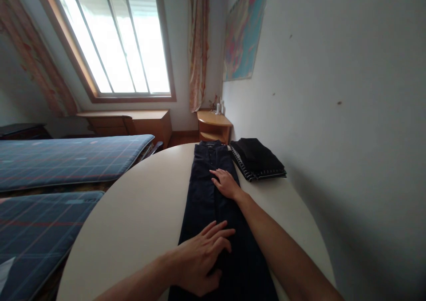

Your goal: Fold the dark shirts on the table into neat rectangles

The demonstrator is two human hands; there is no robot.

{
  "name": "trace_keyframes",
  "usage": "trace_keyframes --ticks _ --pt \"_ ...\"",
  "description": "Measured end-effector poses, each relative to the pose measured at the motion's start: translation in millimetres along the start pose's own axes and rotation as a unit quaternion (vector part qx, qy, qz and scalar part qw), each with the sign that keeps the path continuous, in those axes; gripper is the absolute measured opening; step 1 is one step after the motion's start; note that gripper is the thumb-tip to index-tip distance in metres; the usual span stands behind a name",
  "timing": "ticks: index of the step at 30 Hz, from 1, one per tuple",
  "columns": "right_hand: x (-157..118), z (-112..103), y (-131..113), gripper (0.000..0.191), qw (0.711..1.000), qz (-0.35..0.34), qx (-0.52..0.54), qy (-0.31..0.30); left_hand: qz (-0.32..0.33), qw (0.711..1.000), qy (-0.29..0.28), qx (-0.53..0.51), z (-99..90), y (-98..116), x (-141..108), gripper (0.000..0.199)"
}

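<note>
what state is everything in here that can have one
dark blue garment: laid out flat, lengthwise
left grip: open, over the garment, contact unclear
right grip: open, palm down on the garment
black clothes: folded, stacked
curtains: drawn aside
window: uncovered, bright, open or shut unclear
map: hung up
mattresses: lying flat

Pale table (143, 203) bears 1 navy garment (208, 205), 1 folded black stack (257, 158).

At centre, the right hand (227, 184) is resting on a dark navy garment (201, 197); below centre, the left hand (201, 256) is lying over it.
</note>
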State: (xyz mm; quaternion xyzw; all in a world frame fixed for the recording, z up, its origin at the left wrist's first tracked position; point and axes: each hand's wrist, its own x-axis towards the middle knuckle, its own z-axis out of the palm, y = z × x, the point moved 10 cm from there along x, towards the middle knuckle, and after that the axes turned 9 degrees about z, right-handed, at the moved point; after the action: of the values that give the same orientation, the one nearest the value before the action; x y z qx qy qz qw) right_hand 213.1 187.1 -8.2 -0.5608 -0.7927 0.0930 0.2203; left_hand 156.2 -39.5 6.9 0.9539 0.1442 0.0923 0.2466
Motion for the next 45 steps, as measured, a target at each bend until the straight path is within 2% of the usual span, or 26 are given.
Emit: trace_keyframes --ticks 3,6,8,12,14,18,21,23,26,28,34,38,41,43,45 --pt "-1 -5 -2 0.043 1.0 -0.013 0.009 0.018 -0.004 1.0 -0.016 -0.011 1.7 1 1 0.083" --pt "-3 -5 -1 0.044 1.0 -0.014 0.008 0.016 0.01 1.0 -0.012 -0.019 -2.4 1 -1 0.088" --pt "-5 -5 -2 0.045 1.0 -0.017 0.013 0.018 0.021 1.0 0.007 -0.016 -8.2 -1 -3 0.081" --pt "-4 -7 2 0.046 0.999 -0.007 0.017 0.034 0.042 0.998 0.046 0.011 -17.5 -2 -8 0.05" --pt "0 -4 6 0.048 1.0 0.011 0.004 0.023 0.053 0.997 0.06 0.009 -19.3 0 -8 0.037" --pt "11 9 9 0.049 0.999 0.026 -0.01 -0.034 0.065 0.995 0.073 0.0 -21.5 2 -5 0.027" --pt "19 12 8 0.049 0.999 0.024 -0.007 -0.039 0.064 0.996 0.066 0.001 -21.5 2 -5 0.022" --pt "21 12 7 0.049 0.999 0.019 -0.012 -0.032 0.055 0.997 0.054 -0.002 -19.9 1 -7 0.031" --pt "20 12 6 0.048 0.999 0.008 -0.028 -0.023 0.027 0.999 0.031 0.014 -15.6 -3 -9 0.067" --pt "17 11 5 0.049 0.999 0.003 -0.034 -0.023 0.012 1.0 0.006 0.023 -10.1 -4 -10 0.078" --pt "2 4 0 0.052 0.998 0.013 -0.058 -0.035 0.018 0.999 -0.037 -0.031 -0.7 9 -10 0.072" --pt "-20 -6 -12 0.057 0.996 -0.007 -0.077 -0.044 0.074 0.99 -0.057 -0.11 -3.0 34 -8 0.055" --pt "-37 -14 -21 0.061 0.994 -0.035 -0.088 -0.054 0.118 0.98 -0.02 -0.158 -15.6 48 -5 0.051" --pt "-43 -17 -25 0.063 0.993 -0.045 -0.094 -0.06 0.081 0.988 0.046 -0.127 -28.7 36 -3 0.047" --pt "-43 -19 -27 0.064 0.992 -0.042 -0.102 -0.065 0.0 0.993 0.105 -0.056 -40.1 8 -5 0.043"
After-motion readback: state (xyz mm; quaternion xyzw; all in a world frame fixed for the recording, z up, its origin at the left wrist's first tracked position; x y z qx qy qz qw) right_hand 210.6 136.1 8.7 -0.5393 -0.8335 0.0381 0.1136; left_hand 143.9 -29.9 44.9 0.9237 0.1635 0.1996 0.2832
